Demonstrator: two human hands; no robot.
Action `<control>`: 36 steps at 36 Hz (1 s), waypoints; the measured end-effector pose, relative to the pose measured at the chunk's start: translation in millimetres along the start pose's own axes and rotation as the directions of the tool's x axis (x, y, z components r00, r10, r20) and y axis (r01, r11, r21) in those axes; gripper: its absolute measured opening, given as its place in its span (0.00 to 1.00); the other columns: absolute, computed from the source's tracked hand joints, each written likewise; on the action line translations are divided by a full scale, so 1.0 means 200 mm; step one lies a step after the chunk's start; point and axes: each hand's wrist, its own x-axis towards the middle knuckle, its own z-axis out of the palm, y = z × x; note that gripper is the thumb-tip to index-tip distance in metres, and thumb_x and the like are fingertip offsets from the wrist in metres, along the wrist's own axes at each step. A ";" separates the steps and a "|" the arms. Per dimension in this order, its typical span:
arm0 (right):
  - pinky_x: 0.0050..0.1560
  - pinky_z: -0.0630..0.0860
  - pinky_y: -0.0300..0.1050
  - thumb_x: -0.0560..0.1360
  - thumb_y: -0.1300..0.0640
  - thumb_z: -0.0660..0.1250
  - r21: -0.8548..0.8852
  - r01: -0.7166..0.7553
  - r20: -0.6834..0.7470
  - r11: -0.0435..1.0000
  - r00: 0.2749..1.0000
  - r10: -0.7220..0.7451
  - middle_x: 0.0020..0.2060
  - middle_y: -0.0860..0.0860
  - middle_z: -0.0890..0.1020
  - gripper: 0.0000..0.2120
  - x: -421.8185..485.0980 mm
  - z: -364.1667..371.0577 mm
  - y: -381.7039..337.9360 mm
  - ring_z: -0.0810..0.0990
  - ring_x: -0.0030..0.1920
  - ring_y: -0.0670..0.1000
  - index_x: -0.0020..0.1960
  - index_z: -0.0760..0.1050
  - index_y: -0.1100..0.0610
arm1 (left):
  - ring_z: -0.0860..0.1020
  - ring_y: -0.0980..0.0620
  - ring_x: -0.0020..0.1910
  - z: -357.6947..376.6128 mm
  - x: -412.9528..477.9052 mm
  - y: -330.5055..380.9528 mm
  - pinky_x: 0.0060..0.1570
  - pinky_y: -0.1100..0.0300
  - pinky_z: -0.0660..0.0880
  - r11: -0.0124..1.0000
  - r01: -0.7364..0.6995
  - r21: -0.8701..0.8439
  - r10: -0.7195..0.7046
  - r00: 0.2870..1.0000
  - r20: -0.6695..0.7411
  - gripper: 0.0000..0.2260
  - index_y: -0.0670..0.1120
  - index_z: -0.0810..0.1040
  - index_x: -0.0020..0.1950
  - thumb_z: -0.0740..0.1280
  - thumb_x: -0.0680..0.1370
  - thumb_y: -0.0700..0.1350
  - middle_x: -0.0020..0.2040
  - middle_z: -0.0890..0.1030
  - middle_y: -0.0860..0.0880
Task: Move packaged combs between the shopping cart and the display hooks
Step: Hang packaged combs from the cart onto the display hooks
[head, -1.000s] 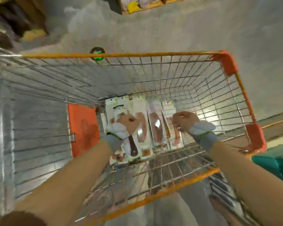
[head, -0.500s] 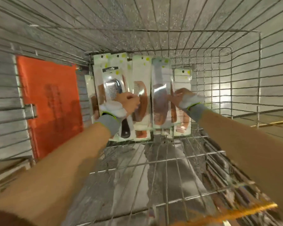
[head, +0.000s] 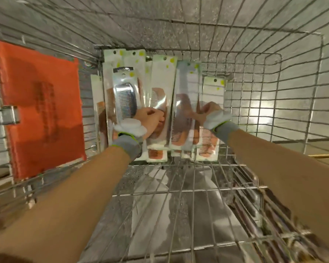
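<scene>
Two hands deep inside a wire shopping cart (head: 254,59), both on packaged combs (head: 162,82).
Left hand (head: 148,120) curled round the lower part of a pack with a black comb (head: 124,99); right hand (head: 211,112) pinching a tilted pack with a brown comb (head: 186,103). Other packs overlapping on the cart floor by the far wall. Orange flap (head: 40,105) at left.

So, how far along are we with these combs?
Done: nothing that this view shows; it looks only into the cart. In hand: the left hand grips the black comb pack, and the right hand pinches a brown comb pack. Left: the other packs, several overlapping, lying in the cart.
</scene>
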 end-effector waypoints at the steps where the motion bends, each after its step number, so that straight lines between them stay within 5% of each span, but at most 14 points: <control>1: 0.33 0.64 0.34 0.70 0.43 0.72 0.045 0.000 -0.003 0.999 1.000 0.001 0.33 0.46 0.70 0.18 0.00 -0.01 0.02 0.70 0.36 0.47 0.37 0.70 0.56 | 0.71 0.54 0.23 0.01 0.00 0.00 0.22 0.69 0.67 1.000 0.001 -0.001 -0.001 1.000 -0.004 0.11 0.44 0.75 0.36 0.64 0.79 0.38 0.33 0.74 0.46; 3: 0.36 0.64 0.34 0.73 0.49 0.70 0.097 -0.031 0.038 0.995 0.999 0.027 0.41 0.50 0.72 0.14 -0.01 -0.04 0.05 0.70 0.40 0.48 0.45 0.72 0.58 | 0.72 0.52 0.27 0.02 -0.01 0.00 0.25 0.67 0.69 1.000 -0.011 0.009 0.012 1.000 -0.019 0.10 0.45 0.77 0.38 0.65 0.79 0.40 0.33 0.76 0.46; 5: 0.39 0.69 0.36 0.75 0.54 0.68 0.077 -0.046 0.086 0.996 0.995 0.040 0.44 0.52 0.74 0.11 -0.01 -0.08 0.08 0.71 0.43 0.50 0.41 0.68 0.58 | 0.74 0.51 0.29 0.03 -0.01 -0.01 0.29 0.65 0.72 1.000 -0.010 0.015 0.010 0.999 -0.038 0.09 0.46 0.77 0.38 0.66 0.78 0.41 0.33 0.78 0.47; 7: 0.48 0.76 0.39 0.75 0.51 0.66 0.089 -0.096 0.112 0.991 0.990 0.086 0.50 0.53 0.77 0.12 -0.02 -0.12 0.11 0.75 0.49 0.52 0.39 0.67 0.56 | 0.74 0.51 0.30 0.05 -0.02 0.01 0.29 0.64 0.71 1.000 -0.006 0.006 0.006 0.999 -0.042 0.09 0.45 0.77 0.38 0.66 0.78 0.40 0.34 0.78 0.47; 10: 0.56 0.77 0.50 0.73 0.47 0.68 0.154 -0.084 0.130 0.984 0.989 0.064 0.52 0.51 0.79 0.17 -0.08 -0.18 0.11 0.79 0.51 0.55 0.53 0.67 0.56 | 0.73 0.54 0.29 0.08 -0.04 0.06 0.24 0.66 0.69 0.999 -0.005 -0.038 0.004 1.000 -0.023 0.05 0.43 0.77 0.42 0.66 0.78 0.40 0.35 0.77 0.48; 14: 0.36 0.76 0.43 0.71 0.54 0.73 0.382 -0.027 0.077 0.924 0.997 -0.003 0.36 0.50 0.80 0.16 -0.19 -0.16 0.09 0.77 0.32 0.48 0.53 0.70 0.54 | 0.73 0.53 0.32 0.12 -0.11 0.12 0.30 0.64 0.70 0.989 -0.022 -0.146 0.027 0.999 0.032 0.08 0.45 0.76 0.40 0.67 0.79 0.45 0.36 0.78 0.48; 16: 0.38 0.76 0.41 0.72 0.56 0.71 0.377 0.046 0.110 0.925 0.989 -0.094 0.36 0.51 0.80 0.14 -0.25 -0.14 0.03 0.77 0.35 0.50 0.54 0.71 0.55 | 0.73 0.52 0.32 0.12 -0.15 0.15 0.30 0.63 0.70 0.989 -0.002 -0.151 0.016 0.996 0.093 0.09 0.45 0.76 0.41 0.66 0.79 0.48 0.36 0.77 0.48; 19: 0.51 0.78 0.47 0.69 0.44 0.72 0.238 0.131 0.180 0.962 0.968 -0.176 0.41 0.49 0.83 0.21 -0.30 -0.12 -0.04 0.80 0.43 0.53 0.58 0.75 0.51 | 0.76 0.50 0.33 0.07 -0.17 0.15 0.25 0.68 0.72 0.992 0.013 -0.124 -0.001 0.995 0.096 0.07 0.45 0.78 0.48 0.67 0.78 0.48 0.37 0.78 0.47; 21: 0.53 0.78 0.47 0.68 0.41 0.71 0.187 0.140 0.159 0.972 0.972 -0.171 0.42 0.48 0.84 0.14 -0.29 -0.09 -0.08 0.80 0.44 0.51 0.51 0.78 0.45 | 0.81 0.45 0.42 0.02 -0.16 0.13 0.40 0.62 0.78 0.998 -0.032 -0.062 0.034 0.999 0.021 0.14 0.44 0.81 0.51 0.72 0.72 0.51 0.44 0.82 0.45; 24: 0.46 0.78 0.36 0.74 0.49 0.68 0.255 0.075 0.084 0.964 0.992 -0.099 0.43 0.50 0.81 0.10 -0.23 -0.11 -0.10 0.79 0.40 0.51 0.52 0.78 0.52 | 0.80 0.44 0.55 -0.03 -0.12 0.09 0.55 0.55 0.76 0.997 -0.064 -0.035 0.062 0.996 -0.061 0.26 0.42 0.79 0.61 0.72 0.68 0.56 0.57 0.82 0.43; 26: 0.42 0.73 0.30 0.76 0.49 0.65 0.158 0.000 0.091 0.987 0.996 -0.015 0.48 0.51 0.79 0.18 -0.20 -0.12 -0.11 0.78 0.43 0.50 0.61 0.71 0.59 | 0.79 0.42 0.57 -0.06 -0.11 0.07 0.57 0.54 0.75 0.997 -0.076 -0.027 0.073 0.994 -0.078 0.13 0.43 0.79 0.57 0.68 0.77 0.49 0.57 0.81 0.42; 28: 0.56 0.69 0.39 0.75 0.43 0.64 -0.072 -0.041 0.020 0.997 0.999 0.043 0.58 0.52 0.78 0.25 -0.14 -0.11 -0.07 0.76 0.57 0.54 0.65 0.67 0.59 | 0.80 0.42 0.54 -0.06 -0.08 0.04 0.60 0.48 0.75 0.995 -0.095 -0.023 0.092 0.990 -0.103 0.05 0.47 0.79 0.48 0.66 0.79 0.47 0.53 0.82 0.42; 31: 0.55 0.68 0.43 0.73 0.41 0.67 -0.260 -0.025 -0.006 0.965 1.000 0.024 0.58 0.54 0.75 0.27 -0.15 -0.09 -0.08 0.73 0.61 0.55 0.62 0.68 0.59 | 0.80 0.43 0.51 -0.05 -0.05 0.00 0.58 0.49 0.75 0.992 -0.127 -0.009 0.124 0.982 -0.142 0.07 0.51 0.76 0.42 0.66 0.79 0.49 0.49 0.81 0.44; 36: 0.67 0.62 0.43 0.76 0.48 0.66 -0.345 0.128 0.080 0.930 0.991 -0.107 0.47 0.48 0.71 0.09 -0.15 -0.08 -0.07 0.71 0.63 0.53 0.50 0.75 0.52 | 0.77 0.52 0.41 -0.02 0.01 -0.05 0.45 0.59 0.73 0.986 -0.163 -0.025 0.159 0.981 -0.113 0.08 0.51 0.73 0.42 0.66 0.79 0.52 0.44 0.79 0.49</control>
